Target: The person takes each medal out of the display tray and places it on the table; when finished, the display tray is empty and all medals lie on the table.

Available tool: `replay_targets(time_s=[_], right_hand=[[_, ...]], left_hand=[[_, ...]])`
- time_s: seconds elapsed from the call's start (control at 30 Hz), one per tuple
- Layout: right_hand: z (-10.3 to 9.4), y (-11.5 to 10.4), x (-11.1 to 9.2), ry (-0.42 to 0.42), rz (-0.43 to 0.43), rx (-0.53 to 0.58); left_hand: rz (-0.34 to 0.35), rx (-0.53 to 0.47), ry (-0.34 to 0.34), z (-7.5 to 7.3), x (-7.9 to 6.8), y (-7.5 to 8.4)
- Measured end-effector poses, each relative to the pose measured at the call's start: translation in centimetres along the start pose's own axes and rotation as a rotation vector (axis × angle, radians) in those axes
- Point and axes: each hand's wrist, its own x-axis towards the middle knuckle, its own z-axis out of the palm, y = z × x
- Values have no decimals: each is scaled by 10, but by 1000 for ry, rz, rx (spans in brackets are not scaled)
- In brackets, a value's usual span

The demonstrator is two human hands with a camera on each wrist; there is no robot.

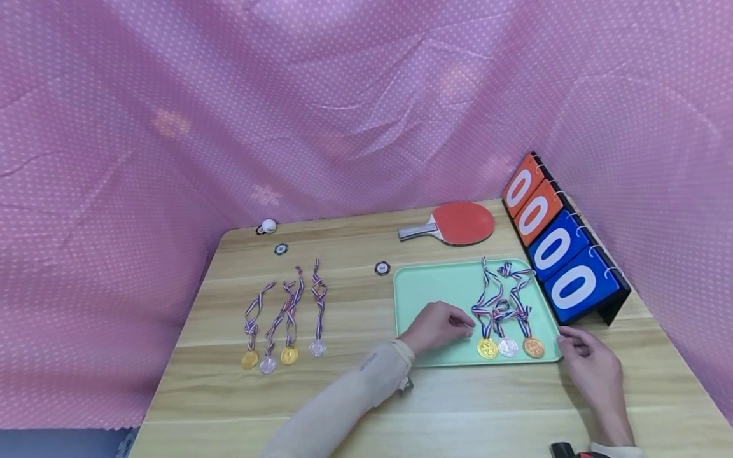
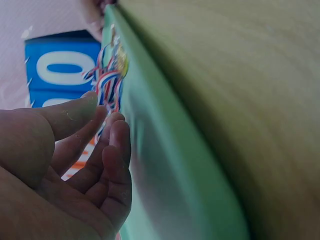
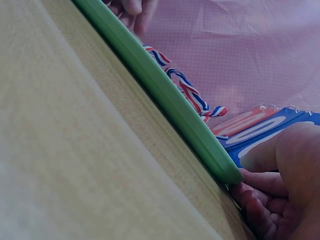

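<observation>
A light green tray [image 1: 432,280] lies on the table with three medals at its right side: a gold medal [image 1: 487,348], a silver medal [image 1: 507,346] and a bronze medal [image 1: 534,347]. Their striped ribbons [image 1: 487,289] stretch toward the far rim. Over the tray, just left of these ribbons, my left hand [image 1: 438,327] has its fingers loosely bent and holds nothing. My right hand [image 1: 595,366] pinches the tray's near right corner between thumb and fingers, as the right wrist view shows at the tray rim [image 3: 220,162].
Several gold and silver medals [image 1: 289,355] with ribbons lie on the left of the table. Behind the tray is a red table tennis bat [image 1: 465,222]; a flip scoreboard [image 1: 552,248] showing zeros stands along its right. A white ball [image 1: 268,226] and poker chips [image 1: 382,268] sit farther back.
</observation>
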Motion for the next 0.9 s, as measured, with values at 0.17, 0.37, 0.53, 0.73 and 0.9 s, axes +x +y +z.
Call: replay_targets(time_s=[0.17, 0.37, 0.53, 0.73, 0.9], right_hand=[[1, 0, 0, 0, 1, 6], [1, 1, 1, 5, -1, -1], [1, 1, 1, -9, 12, -8], [2, 2, 2, -27, 24, -11], [1, 3, 2, -14, 0, 0]], left_hand=[[21, 82, 9, 12, 3, 6], [34, 199, 38, 24, 6, 13], [14, 227, 53, 28, 7, 17], [23, 288, 115, 35, 10, 18], [63, 372, 157, 40, 10, 21]])
